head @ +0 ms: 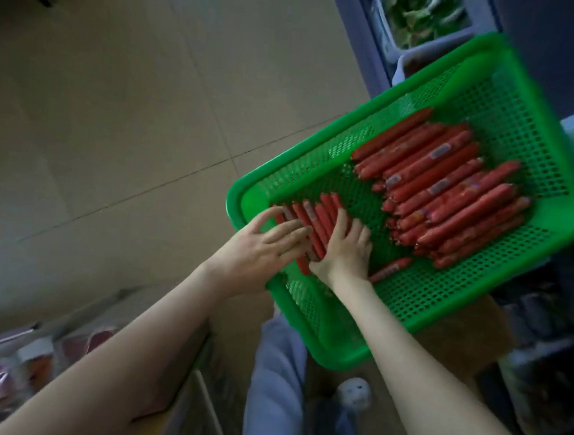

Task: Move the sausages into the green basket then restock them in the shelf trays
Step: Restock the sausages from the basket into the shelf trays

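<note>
Fingers [288, 233] of the left hand [259, 249] are lying nearly straight, slightly spread, across a small bunch of sausages [314, 219] in the near left corner of the green basket [319, 144]. The thumb is reaching out toward the basket rim. The right hand [346, 251] is pressing the same bunch from the other side, fingers flat and together, thumb tucking in at the near end of the bunch. Neither hand is closing round the bunch; whether any sausage is lifting off the basket floor cannot be told. A large pile of sausages [452, 189] is filling the far right half of the basket. One single sausage [389, 269] is lying apart, just right of the right wrist. The basket is sitting tilted in view over a tiled floor [116, 101].
</note>
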Action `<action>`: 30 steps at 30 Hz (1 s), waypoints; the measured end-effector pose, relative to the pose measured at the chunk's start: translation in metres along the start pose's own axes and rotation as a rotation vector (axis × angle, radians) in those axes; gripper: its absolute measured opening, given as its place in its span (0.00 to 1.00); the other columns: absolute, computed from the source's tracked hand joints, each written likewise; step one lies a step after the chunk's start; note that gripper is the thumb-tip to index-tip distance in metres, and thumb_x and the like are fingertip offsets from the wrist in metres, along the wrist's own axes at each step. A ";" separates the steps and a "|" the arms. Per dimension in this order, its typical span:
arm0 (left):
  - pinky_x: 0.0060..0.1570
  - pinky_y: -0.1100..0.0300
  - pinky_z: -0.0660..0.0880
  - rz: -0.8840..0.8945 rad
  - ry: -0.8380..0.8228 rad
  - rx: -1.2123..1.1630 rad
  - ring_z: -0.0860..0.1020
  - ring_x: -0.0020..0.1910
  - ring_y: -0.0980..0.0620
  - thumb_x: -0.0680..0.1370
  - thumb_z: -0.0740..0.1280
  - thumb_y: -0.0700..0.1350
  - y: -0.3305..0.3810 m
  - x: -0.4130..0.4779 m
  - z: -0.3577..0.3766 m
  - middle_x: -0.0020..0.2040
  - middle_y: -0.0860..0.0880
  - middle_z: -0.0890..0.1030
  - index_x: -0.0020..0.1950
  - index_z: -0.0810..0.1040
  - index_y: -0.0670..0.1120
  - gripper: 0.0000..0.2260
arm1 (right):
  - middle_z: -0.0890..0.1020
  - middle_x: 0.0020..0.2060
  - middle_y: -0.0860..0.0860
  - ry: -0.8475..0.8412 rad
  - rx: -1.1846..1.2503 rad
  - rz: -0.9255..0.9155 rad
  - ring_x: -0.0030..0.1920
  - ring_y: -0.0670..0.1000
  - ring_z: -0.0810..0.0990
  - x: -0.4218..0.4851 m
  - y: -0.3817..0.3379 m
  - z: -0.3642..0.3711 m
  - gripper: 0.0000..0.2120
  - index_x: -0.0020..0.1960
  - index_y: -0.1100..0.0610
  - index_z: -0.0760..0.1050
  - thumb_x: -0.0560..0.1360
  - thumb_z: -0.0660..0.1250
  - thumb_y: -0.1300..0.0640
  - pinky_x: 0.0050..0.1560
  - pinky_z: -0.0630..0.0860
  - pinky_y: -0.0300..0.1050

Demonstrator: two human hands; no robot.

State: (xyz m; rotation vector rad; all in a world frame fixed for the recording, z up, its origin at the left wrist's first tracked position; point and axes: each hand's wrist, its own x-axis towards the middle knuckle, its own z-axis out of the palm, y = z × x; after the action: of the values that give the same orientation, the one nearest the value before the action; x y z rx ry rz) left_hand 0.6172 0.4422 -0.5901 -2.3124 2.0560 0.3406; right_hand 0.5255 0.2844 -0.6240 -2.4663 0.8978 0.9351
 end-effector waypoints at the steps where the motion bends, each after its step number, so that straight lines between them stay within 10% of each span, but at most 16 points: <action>1: 0.69 0.41 0.57 0.010 0.000 0.007 0.73 0.66 0.46 0.68 0.63 0.44 -0.001 0.001 -0.001 0.66 0.44 0.76 0.64 0.77 0.45 0.24 | 0.57 0.72 0.61 0.015 0.020 -0.029 0.72 0.60 0.55 -0.001 -0.005 0.004 0.50 0.76 0.60 0.40 0.70 0.71 0.48 0.71 0.55 0.51; 8: 0.70 0.38 0.54 -0.019 -0.085 0.063 0.67 0.71 0.44 0.66 0.69 0.49 0.004 0.003 -0.014 0.72 0.42 0.68 0.72 0.69 0.44 0.34 | 0.71 0.64 0.60 0.080 -0.005 -0.083 0.64 0.58 0.71 -0.005 -0.007 0.003 0.34 0.71 0.63 0.54 0.74 0.68 0.52 0.62 0.68 0.48; 12: 0.69 0.43 0.31 -0.087 -0.380 0.009 0.40 0.76 0.48 0.61 0.69 0.72 0.012 0.014 -0.050 0.75 0.45 0.35 0.73 0.29 0.47 0.62 | 0.74 0.62 0.60 0.099 -0.129 -0.092 0.62 0.58 0.74 -0.033 0.013 -0.031 0.37 0.71 0.62 0.56 0.70 0.73 0.56 0.60 0.70 0.49; 18: 0.71 0.43 0.58 -0.146 0.098 0.136 0.70 0.69 0.42 0.65 0.76 0.49 0.074 0.061 -0.135 0.71 0.39 0.69 0.74 0.64 0.40 0.41 | 0.77 0.57 0.59 0.332 -0.120 -0.103 0.57 0.59 0.77 -0.127 0.068 -0.123 0.31 0.70 0.60 0.58 0.72 0.68 0.57 0.55 0.73 0.50; 23: 0.66 0.46 0.66 -0.040 0.440 0.109 0.75 0.63 0.41 0.74 0.65 0.43 0.172 0.111 -0.245 0.65 0.38 0.75 0.70 0.69 0.39 0.24 | 0.79 0.51 0.59 0.587 -0.100 -0.059 0.50 0.60 0.81 -0.256 0.150 -0.209 0.31 0.67 0.61 0.63 0.68 0.71 0.56 0.46 0.76 0.50; 30: 0.54 0.49 0.70 0.311 0.817 0.121 0.70 0.56 0.42 0.74 0.66 0.47 0.352 0.154 -0.430 0.62 0.36 0.75 0.70 0.67 0.39 0.26 | 0.81 0.47 0.58 0.892 -0.165 0.143 0.43 0.60 0.83 -0.474 0.294 -0.299 0.37 0.66 0.61 0.60 0.64 0.74 0.54 0.36 0.77 0.49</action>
State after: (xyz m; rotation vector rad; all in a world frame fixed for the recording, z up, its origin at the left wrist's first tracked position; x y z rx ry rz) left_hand 0.3486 0.1753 -0.1554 -2.2611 2.6515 -0.8508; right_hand 0.1924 0.1202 -0.1121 -3.0117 1.2970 -0.1362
